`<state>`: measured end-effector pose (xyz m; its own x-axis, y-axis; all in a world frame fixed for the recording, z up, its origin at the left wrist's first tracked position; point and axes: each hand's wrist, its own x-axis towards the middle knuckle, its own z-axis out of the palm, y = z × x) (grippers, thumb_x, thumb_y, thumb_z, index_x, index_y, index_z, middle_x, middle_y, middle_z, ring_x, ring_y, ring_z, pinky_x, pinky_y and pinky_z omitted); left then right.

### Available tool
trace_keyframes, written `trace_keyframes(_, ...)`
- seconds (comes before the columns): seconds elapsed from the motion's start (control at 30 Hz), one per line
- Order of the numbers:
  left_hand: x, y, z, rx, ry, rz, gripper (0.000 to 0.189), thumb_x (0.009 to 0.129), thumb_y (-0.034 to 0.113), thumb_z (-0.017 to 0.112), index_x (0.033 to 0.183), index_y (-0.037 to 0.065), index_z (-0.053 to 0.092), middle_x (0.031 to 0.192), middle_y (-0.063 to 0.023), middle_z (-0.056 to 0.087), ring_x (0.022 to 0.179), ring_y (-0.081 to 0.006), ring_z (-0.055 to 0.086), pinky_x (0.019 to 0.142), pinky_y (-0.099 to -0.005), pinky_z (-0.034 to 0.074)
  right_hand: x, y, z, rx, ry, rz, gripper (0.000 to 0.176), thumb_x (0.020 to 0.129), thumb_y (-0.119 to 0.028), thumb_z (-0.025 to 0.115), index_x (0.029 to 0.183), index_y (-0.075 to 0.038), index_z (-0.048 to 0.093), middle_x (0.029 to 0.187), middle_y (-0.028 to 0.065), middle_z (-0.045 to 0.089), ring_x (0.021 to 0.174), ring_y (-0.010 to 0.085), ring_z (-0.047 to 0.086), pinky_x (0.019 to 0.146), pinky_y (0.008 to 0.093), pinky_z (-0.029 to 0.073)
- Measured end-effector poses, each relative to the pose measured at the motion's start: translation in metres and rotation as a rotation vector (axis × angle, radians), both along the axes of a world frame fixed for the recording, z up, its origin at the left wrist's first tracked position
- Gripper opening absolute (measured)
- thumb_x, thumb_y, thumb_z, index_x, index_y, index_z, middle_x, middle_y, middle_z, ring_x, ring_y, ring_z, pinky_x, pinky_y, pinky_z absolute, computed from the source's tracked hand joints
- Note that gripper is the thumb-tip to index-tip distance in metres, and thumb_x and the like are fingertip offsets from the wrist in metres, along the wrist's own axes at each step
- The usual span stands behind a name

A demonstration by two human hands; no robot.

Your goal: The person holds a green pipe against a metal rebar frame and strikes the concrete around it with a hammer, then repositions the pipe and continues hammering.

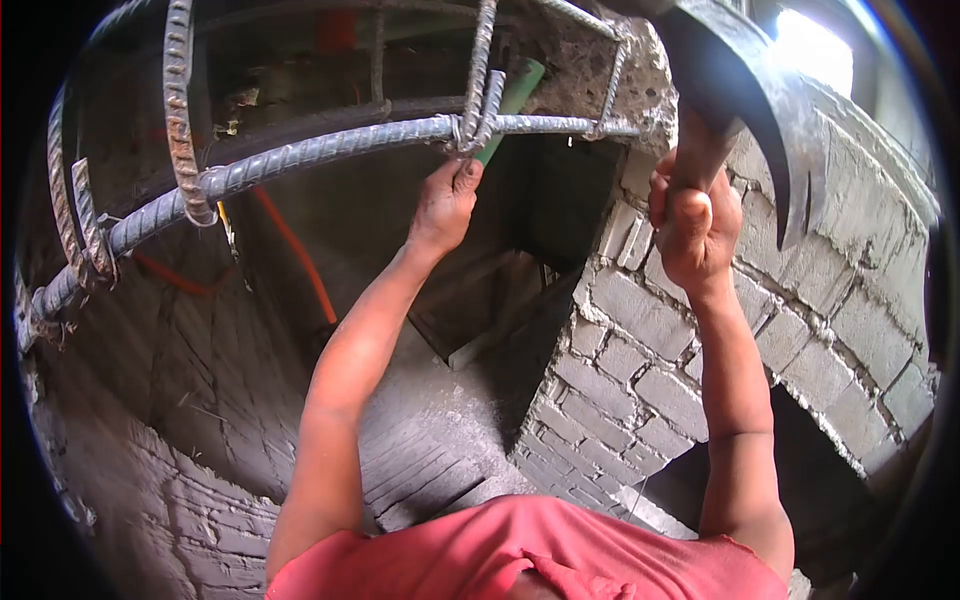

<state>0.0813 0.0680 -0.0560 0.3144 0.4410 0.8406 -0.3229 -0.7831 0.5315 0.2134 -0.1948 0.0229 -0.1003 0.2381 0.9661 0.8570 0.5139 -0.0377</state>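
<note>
Hold the green rod (516,98) steady by the ridged steel bar (330,151), near the broken concrete (648,85), with fingers of the left hand (443,212) curled snugly round its low end and those of the right hand (697,232) wrapped round the claw hammer (778,90), minding the left thumb.

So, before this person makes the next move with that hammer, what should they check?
1. Hammer secure in the right hand: ok, the hand is closed around it.
2. Green rod in the left hand: ok, it appears held, jutting up past the hand.
3. Rod's far end touching the rough concrete: cannot tell; it looks near.
4. Left hand well away from the steel bars: not ok, it is right beside them.
5. Hands protected: not ok, both are bare.
</note>
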Motion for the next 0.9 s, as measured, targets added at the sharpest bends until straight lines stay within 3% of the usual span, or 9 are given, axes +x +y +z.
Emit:
trace_keyframes(0.13, -0.002, 0.005, 0.001, -0.080, 0.025, -0.116, 0.055, 0.095, 0.059, 0.052, 0.085, 0.005, 0.056, 0.057, 0.0040, 0.042, 0.046, -0.0045, 0.038, 0.043, -0.0231, 0.028, -0.001, -0.001, 0.001, 0.029, 0.005, 0.106, 0.067, 0.097, -0.064, 0.037, 0.101, 0.000, 0.054, 0.067, 0.0020, 0.053, 0.054, 0.0083, 0.049, 0.049, 0.0243, 0.038)
trace_keyframes(0.27, -0.001, 0.012, 0.000, -0.100, 0.053, -0.141, 0.055, 0.094, 0.060, 0.053, 0.089, 0.005, 0.056, 0.057, 0.0038, 0.042, 0.046, -0.0043, 0.037, 0.042, -0.0222, 0.026, 0.008, 0.004, 0.009, 0.058, -0.171, -0.042, 0.061, 0.098, -0.061, 0.039, 0.101, -0.001, 0.054, 0.066, 0.0000, 0.052, 0.052, 0.0084, 0.047, 0.047, 0.0260, 0.037)
trace_keyframes(0.3, 0.000, 0.015, -0.001, -0.107, 0.049, -0.157, 0.055, 0.094, 0.061, 0.053, 0.090, 0.006, 0.056, 0.057, 0.0038, 0.042, 0.045, -0.0042, 0.037, 0.042, -0.0221, 0.026, 0.027, 0.020, 0.004, 0.093, -0.216, 0.019, 0.054, 0.099, -0.053, 0.045, 0.099, 0.001, 0.054, 0.061, 0.0046, 0.050, 0.050, 0.0131, 0.049, 0.047, 0.0307, 0.037)
trace_keyframes(0.43, -0.004, 0.002, 0.002, -0.042, 0.024, -0.038, 0.047, 0.099, 0.048, 0.052, 0.081, 0.005, 0.056, 0.060, 0.0043, 0.043, 0.052, -0.0056, 0.039, 0.048, -0.0256, 0.030, 0.023, 0.016, 0.024, -0.385, -0.129, -0.418, 0.033, 0.101, -0.033, 0.050, 0.102, -0.001, 0.055, 0.065, 0.0199, 0.050, 0.059, 0.0410, 0.052, 0.054, 0.0416, 0.039)
trace_keyframes(0.5, 0.002, 0.011, 0.005, -0.035, -0.006, -0.016, 0.044, 0.100, 0.043, 0.052, 0.078, 0.004, 0.054, 0.061, 0.0048, 0.043, 0.057, -0.0060, 0.041, 0.051, -0.0282, 0.032, 0.013, 0.008, 0.024, -0.305, -0.188, -0.330, 0.033, 0.101, -0.032, 0.050, 0.098, 0.001, 0.055, 0.066, 0.0192, 0.050, 0.058, 0.0386, 0.053, 0.055, 0.0413, 0.040)
trace_keyframes(0.57, 0.001, 0.005, 0.001, 0.010, -0.021, 0.012, 0.044, 0.099, 0.043, 0.054, 0.079, 0.004, 0.054, 0.062, 0.0029, 0.045, 0.058, -0.0063, 0.042, 0.052, -0.0287, 0.034, 0.001, -0.001, 0.019, -0.200, -0.187, -0.254, 0.043, 0.101, -0.040, 0.047, 0.090, 0.000, 0.057, 0.063, 0.0124, 0.047, 0.056, 0.0251, 0.053, 0.055, 0.0356, 0.041)
trace_keyframes(0.63, 0.005, 0.001, 0.003, 0.154, -0.133, 0.104, 0.049, 0.098, 0.050, 0.051, 0.081, 0.004, 0.052, 0.064, -0.0074, 0.048, 0.058, -0.0187, 0.048, 0.058, -0.0359, 0.040, 0.010, -0.001, 0.013, 0.082, -0.368, -0.267, 0.051, 0.102, -0.049, 0.041, 0.090, -0.002, 0.058, 0.062, 0.0063, 0.049, 0.053, 0.0187, 0.051, 0.052, 0.0325, 0.040)
trace_keyframes(0.77, 0.000, -0.001, 0.003, 0.133, -0.043, 0.150, 0.053, 0.099, 0.054, 0.047, 0.082, 0.003, 0.052, 0.063, -0.0111, 0.049, 0.058, -0.0254, 0.049, 0.059, -0.0389, 0.041, 0.008, 0.002, 0.021, 0.080, -0.217, 0.032, 0.054, 0.100, -0.054, 0.042, 0.092, -0.002, 0.056, 0.059, 0.0067, 0.049, 0.049, 0.0196, 0.048, 0.049, 0.0347, 0.039)
trace_keyframes(0.9, -0.001, -0.004, 0.002, 0.111, -0.003, 0.156, 0.055, 0.099, 0.054, 0.045, 0.080, 0.003, 0.051, 0.061, -0.0111, 0.049, 0.055, -0.0254, 0.049, 0.056, -0.0392, 0.040, 0.019, 0.009, 0.033, -0.409, -0.204, -0.495, 0.033, 0.101, -0.032, 0.050, 0.094, 0.000, 0.054, 0.066, 0.0235, 0.052, 0.062, 0.0440, 0.056, 0.056, 0.0470, 0.042)
